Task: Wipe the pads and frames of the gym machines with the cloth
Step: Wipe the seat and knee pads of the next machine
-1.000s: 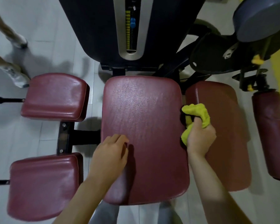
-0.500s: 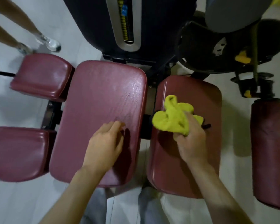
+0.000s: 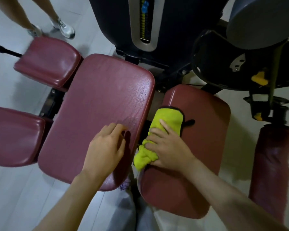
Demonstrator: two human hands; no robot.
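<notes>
Cloth [image 3: 167, 120] sits on the right pad's [image 3: 205, 134] left edge, wiping under way: left hand [image 3: 105, 147] rests loose-fingered, holding nothing, on the centre pad [image 3: 103, 97]; right hand [image 3: 168, 145] presses the cloth with flat fingers. Next move likely calls for pressed strokes rightward across that pad. Half a second ago the cloth was fist-bunched; now partly spread.

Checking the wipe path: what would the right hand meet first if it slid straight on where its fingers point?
Probably the edge of the middle pad, just across the gap from the cloth under the right hand; relative height is unclear.
</notes>
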